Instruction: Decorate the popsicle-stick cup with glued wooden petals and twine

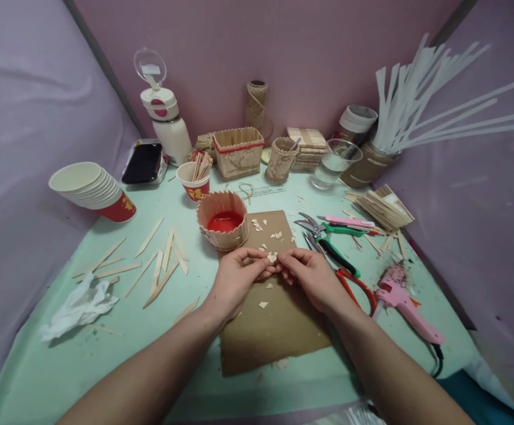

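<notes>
Both hands meet above a sheet of brown cardboard [278, 330]. Between my left hand [241, 274] and my right hand [310, 271] are small pale wood chips [272, 257], pinched at the fingertips of each. The chips sit close together, and whether they touch cannot be made out. Several more cut wood pieces [263, 305] lie scattered on the cardboard. Just beyond my left hand stands a round basket [222, 236] with wooden-slat walls and a red inside. Beside my right hand rest the red-handled scissors [356, 286] and green-handled pruning shears [339, 257].
A pink glue gun [409, 307] with its cord lies at the right. Wood sticks [163, 277] and a crumpled tissue [82, 307] are on the left, below stacked paper cups [91, 189]. Farther back stand a white bottle [170, 133], a rectangular basket [239, 156] and a clear water cup [331, 168].
</notes>
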Demonstrator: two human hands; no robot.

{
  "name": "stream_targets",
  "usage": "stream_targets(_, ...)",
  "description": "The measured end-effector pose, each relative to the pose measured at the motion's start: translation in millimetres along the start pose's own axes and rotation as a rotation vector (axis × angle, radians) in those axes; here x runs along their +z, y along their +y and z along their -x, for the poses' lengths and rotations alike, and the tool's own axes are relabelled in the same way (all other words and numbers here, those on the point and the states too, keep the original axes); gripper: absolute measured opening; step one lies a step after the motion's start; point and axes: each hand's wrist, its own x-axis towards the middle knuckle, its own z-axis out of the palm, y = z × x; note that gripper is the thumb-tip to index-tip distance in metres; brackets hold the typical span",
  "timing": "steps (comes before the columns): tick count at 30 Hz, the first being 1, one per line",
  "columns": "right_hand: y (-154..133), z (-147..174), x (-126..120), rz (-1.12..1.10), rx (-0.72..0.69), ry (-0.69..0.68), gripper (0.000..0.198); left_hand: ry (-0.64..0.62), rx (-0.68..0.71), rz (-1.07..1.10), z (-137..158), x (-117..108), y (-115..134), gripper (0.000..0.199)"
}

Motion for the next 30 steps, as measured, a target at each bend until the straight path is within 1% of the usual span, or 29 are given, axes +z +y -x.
stream_targets(7,0,2,-1,0.093,-0.023,0.009,0.034,-0.004,0.040,-0.068,-1,0,-3,0.010)
stream_targets(11,-4,2,0,0.114,-0.020,0.004,0.034,-0.018,0.031,-0.077,2,1,0,0.011)
stream_targets(13,-9,6,-3,0.156,-0.041,0.015,0.032,-0.025,0.025,-0.075,3,2,1,0.013)
stream_targets(16,-16,21,-12,0.357,-0.111,0.047,0.026,-0.059,0.027,-0.084,4,1,1,0.016)
stream_targets(19,-15,42,-20,0.652,-0.125,-0.021,0.021,-0.104,0.042,-0.108,6,-1,0,0.018)
stream_targets(21,-7,52,-21,0.806,-0.112,-0.063,0.021,-0.122,0.055,-0.141,6,-1,-2,0.018)
stream_targets(22,-3,55,-20,0.865,-0.108,-0.061,0.020,-0.129,0.061,-0.160,6,-1,-3,0.018)
stream_targets(24,3,59,-17,0.945,-0.095,-0.018,0.017,-0.141,0.068,-0.184,6,0,-4,0.019)
stream_targets(27,0,65,-18,0.951,-0.088,0.059,0.018,-0.154,0.050,-0.157,5,0,-4,0.024)
stream_targets(29,-8,73,-30,0.927,-0.127,0.135,0.022,-0.156,0.025,-0.131,5,0,-3,0.029)
stream_targets(30,-11,78,-41,0.928,-0.151,0.198,0.024,-0.158,0.015,-0.125,5,0,-3,0.032)
